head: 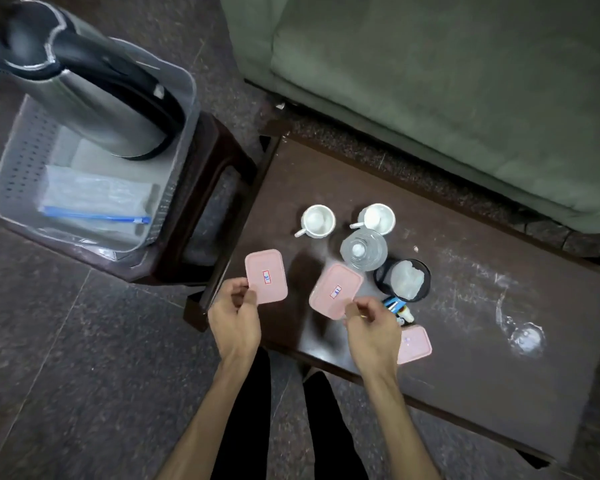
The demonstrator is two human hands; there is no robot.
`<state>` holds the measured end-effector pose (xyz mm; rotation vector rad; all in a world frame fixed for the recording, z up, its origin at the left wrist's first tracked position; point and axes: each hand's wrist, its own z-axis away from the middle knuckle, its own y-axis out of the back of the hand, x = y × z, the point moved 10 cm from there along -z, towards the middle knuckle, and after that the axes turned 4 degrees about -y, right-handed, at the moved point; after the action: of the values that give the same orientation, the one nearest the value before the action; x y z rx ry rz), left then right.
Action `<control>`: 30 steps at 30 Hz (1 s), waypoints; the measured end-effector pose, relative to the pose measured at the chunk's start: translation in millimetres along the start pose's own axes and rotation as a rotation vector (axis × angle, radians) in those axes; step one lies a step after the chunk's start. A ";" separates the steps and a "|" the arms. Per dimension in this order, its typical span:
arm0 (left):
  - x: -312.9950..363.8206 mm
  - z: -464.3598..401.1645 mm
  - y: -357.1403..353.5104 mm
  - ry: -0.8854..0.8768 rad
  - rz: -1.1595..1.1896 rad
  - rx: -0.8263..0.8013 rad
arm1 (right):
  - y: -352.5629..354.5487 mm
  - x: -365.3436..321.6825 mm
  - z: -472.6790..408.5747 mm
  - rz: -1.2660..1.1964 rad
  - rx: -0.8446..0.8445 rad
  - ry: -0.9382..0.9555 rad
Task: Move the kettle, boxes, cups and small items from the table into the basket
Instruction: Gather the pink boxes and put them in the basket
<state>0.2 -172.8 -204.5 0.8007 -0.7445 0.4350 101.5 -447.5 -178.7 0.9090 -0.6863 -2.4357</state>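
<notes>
My left hand grips a pink lidded box by its near corner, at the table's left edge. My right hand grips a second pink box by its near edge. A third pink box lies on the dark table, partly behind my right hand. Two white cups stand at the far side. The steel kettle stands in the grey basket, beside a zip bag. Small items lie by my right hand.
A clear glass lid or jar and a black round container sit mid-table. A small glass object lies at the right. The basket rests on a brown stool left of the table. A green sofa is behind.
</notes>
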 end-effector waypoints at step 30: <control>71.3 -204.7 163.0 -0.124 -0.981 -0.073 | -330.3 -333.3 86.9 1.125 -0.111 1.096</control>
<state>37.0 93.5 -168.6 1.0232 -0.4002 -0.5229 191.8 20.6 -158.6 1.1622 -0.4108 -0.7870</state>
